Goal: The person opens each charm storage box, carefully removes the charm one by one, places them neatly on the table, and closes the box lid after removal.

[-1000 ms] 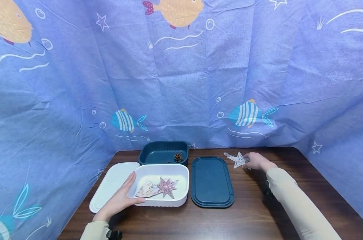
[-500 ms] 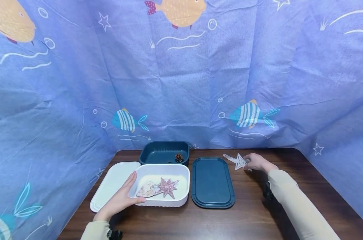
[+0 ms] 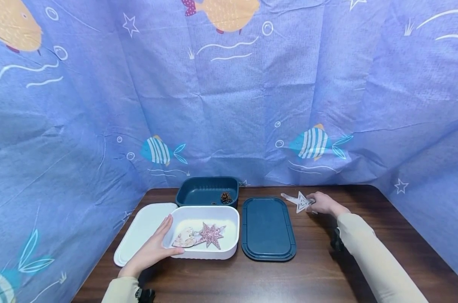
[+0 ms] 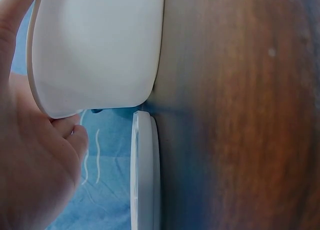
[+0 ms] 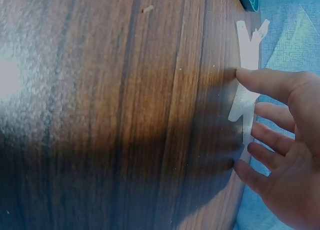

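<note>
My left hand [image 3: 151, 249] holds the front left corner of a white plastic box [image 3: 232, 240], thumb along the front wall and fingers at the left side. Inside that box lie a pink glittery star ornament [image 3: 210, 234] and a pale, flower-patterned flat piece [image 3: 184, 238]. At the back right, my right hand [image 3: 323, 203] pinches a white cut-out star ornament [image 3: 301, 202] lying low at the table. The right wrist view shows the thumb at one edge of the star [image 5: 245, 97] and the other fingers spread along its far side.
A dark blue box [image 3: 191, 198] with a pine cone [image 3: 225, 197] inside stands behind the white box. The white lid [image 3: 142, 227] lies at the left, the dark blue lid [image 3: 268, 229] in the middle. A fish-print cloth [image 3: 229, 105] hangs behind the brown table [image 3: 274, 280].
The white star twists slightly at my right hand's fingers and stays at the same spot. My left hand and the white box keep their place.
</note>
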Demonstrator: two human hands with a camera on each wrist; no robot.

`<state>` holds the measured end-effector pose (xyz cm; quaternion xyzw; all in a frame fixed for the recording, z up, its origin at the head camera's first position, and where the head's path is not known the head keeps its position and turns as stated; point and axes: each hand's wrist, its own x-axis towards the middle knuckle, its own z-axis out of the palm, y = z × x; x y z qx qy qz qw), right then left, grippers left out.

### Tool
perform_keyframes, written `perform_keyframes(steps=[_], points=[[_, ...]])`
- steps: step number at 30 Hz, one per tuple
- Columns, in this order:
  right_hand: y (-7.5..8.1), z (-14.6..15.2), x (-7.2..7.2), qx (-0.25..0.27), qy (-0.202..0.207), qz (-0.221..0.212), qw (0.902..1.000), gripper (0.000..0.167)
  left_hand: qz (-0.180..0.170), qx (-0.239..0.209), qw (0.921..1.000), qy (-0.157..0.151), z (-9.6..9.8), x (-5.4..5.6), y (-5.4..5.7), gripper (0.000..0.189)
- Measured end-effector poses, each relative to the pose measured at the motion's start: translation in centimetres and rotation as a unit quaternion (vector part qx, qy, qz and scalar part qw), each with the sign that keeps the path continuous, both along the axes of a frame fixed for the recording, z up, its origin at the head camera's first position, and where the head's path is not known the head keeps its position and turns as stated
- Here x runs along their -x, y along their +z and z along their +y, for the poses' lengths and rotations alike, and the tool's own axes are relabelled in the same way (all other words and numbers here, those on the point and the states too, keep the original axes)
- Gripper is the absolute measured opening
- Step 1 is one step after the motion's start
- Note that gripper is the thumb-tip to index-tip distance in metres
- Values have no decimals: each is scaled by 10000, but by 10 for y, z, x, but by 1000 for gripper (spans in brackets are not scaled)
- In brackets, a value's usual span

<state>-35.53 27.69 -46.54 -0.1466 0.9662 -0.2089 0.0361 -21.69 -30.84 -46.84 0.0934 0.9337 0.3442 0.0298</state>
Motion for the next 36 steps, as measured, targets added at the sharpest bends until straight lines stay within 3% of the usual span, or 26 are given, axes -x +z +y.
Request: perform_keyframes(steps=[8, 17, 27, 36], points=[[0, 0, 2, 30, 47, -11, 10000, 63, 43, -86, 9999, -60, -1, 0, -1, 120], [19, -5, 4, 110, 312, 51, 9994, 61, 3, -71, 9999, -77, 1, 0, -1, 120], [50, -39, 16, -120, 244, 134, 9995, 64, 11, -44, 10000, -50, 1, 1, 3, 120], [74, -89, 21, 443, 480, -42, 9979, 63, 22, -66, 9999, -83, 0, -1, 2, 120]])
